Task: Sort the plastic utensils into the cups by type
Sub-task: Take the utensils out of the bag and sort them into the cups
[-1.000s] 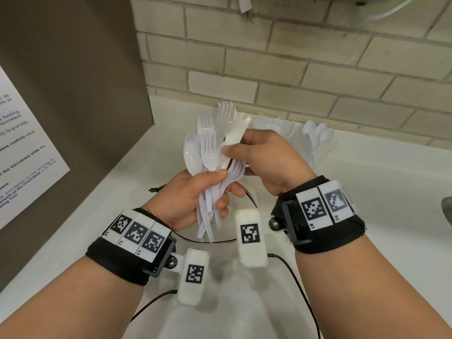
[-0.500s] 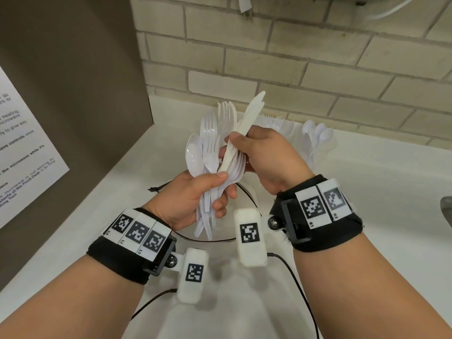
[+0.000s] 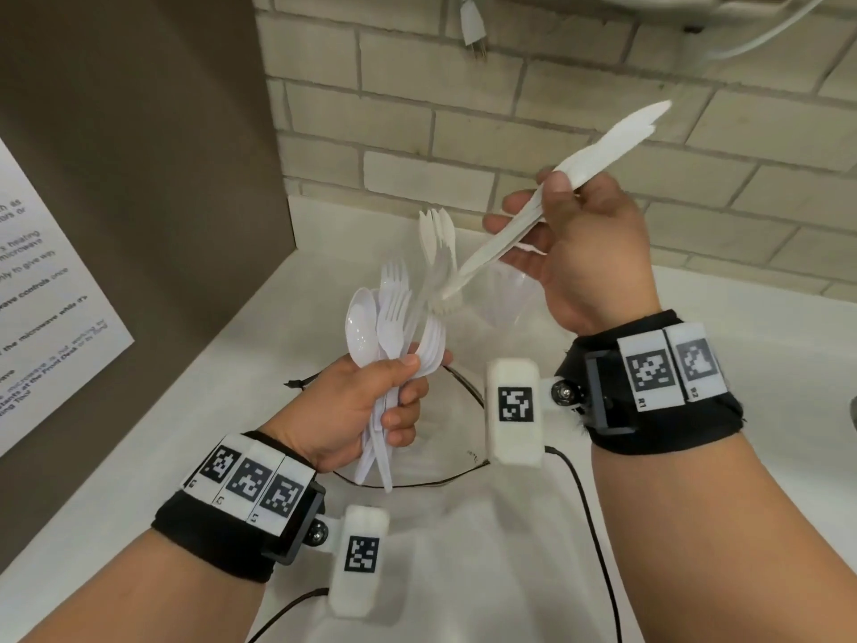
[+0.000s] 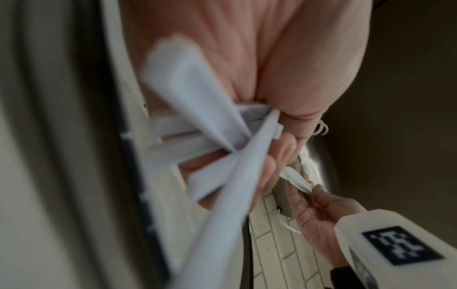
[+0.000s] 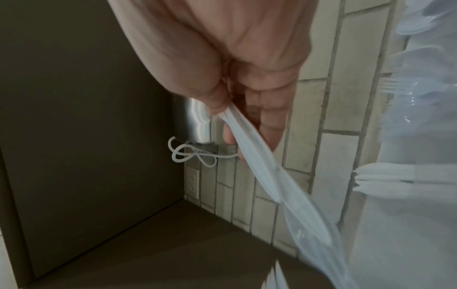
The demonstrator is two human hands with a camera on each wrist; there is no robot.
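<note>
My left hand (image 3: 399, 387) grips a bundle of white plastic forks and a spoon (image 3: 394, 317) by the handles, heads up; the handles (image 4: 197, 136) show blurred in the left wrist view. My right hand (image 3: 547, 206) is raised to the right and pinches stacked white plastic knives (image 3: 603, 150) between thumb and fingers, blades pointing up and right. Their handle ends still cross the fork heads. The knives (image 5: 262, 168) also run down past the right wrist camera. A clear cup (image 3: 510, 299) stands behind, partly hidden by the right hand. Clear cups holding forks (image 5: 408, 176) show at the right.
A white counter (image 3: 463, 549) lies below, with a thin black cable (image 3: 593, 526) across it. A brown side panel (image 3: 139, 178) with a printed sheet (image 3: 46, 317) closes the left. A brick wall (image 3: 695, 225) stands behind, and a plug (image 3: 473, 30) hangs above.
My right hand has pulled the knives out of the left hand's bundle and lifted them up and to the right. The left hand still holds the forks and spoon.
</note>
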